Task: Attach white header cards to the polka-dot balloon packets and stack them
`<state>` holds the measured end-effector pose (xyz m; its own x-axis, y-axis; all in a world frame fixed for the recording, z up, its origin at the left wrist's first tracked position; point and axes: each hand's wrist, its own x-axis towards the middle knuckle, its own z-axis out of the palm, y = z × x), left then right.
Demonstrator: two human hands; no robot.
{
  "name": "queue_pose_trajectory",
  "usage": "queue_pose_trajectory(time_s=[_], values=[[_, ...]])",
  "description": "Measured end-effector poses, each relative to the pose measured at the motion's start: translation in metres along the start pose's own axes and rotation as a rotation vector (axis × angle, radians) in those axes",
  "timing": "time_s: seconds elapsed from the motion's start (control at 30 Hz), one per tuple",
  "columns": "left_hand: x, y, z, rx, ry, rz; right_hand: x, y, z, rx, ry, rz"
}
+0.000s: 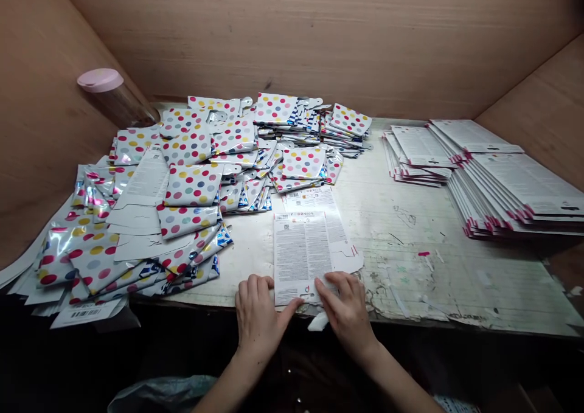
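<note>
White printed card [301,258] flat on the worn counter [410,267], close to its front edge, beneath both hands. Left hand [258,315] at the card's lower left corner, its fingers [253,285] slightly curled and barely touching, thumb reaching along the bottom edge. Right hand [344,309] over the lower right corner, fingers [331,288] spread on the card, nothing pinched. Second card [314,209] overlapping just behind. Polka-dot foil packets [191,182] heaped left; stacked cards [515,188] right.
</note>
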<state>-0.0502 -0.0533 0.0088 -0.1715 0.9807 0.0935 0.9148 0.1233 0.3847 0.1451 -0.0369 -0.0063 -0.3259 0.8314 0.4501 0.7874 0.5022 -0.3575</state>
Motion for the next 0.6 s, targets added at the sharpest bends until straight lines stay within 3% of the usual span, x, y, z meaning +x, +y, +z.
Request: queue_pose_trajectory(time_s=[0.07, 0.17, 0.23, 0.27, 0.33, 0.4, 0.43, 0.5, 0.6], values=[[0.003, 0.004, -0.008, -0.140, -0.144, -0.022, -0.001, -0.010, -0.003, -0.023, -0.045, -0.040], [0.009, 0.019, -0.029, -0.642, -0.446, -0.051, 0.007, -0.021, -0.020, -0.058, -0.049, -0.125], [0.015, 0.029, -0.045, -0.951, -0.584, -0.035, 0.021, -0.009, -0.039, -0.066, 0.039, -0.234], [0.019, 0.032, -0.051, -1.029, -0.596, 0.001, 0.032, 0.006, -0.050, -0.072, 0.111, -0.274], [0.028, 0.031, -0.059, -1.046, -0.545, 0.058, 0.060, 0.054, -0.073, -0.125, 0.271, -0.247], [0.036, 0.025, -0.060, -0.954, -0.434, 0.027, 0.095, 0.122, -0.091, -0.284, 0.364, -0.034], [0.039, 0.021, -0.059, -0.907, -0.383, -0.006, 0.114, 0.158, -0.096, -0.361, 0.326, 0.105], [0.041, 0.013, -0.053, -0.849, -0.349, -0.038, 0.150, 0.223, -0.102, -0.462, 0.130, 0.383], [0.037, 0.008, -0.041, -0.817, -0.371, -0.020, 0.188, 0.282, -0.099, -0.470, -0.002, 0.505]])
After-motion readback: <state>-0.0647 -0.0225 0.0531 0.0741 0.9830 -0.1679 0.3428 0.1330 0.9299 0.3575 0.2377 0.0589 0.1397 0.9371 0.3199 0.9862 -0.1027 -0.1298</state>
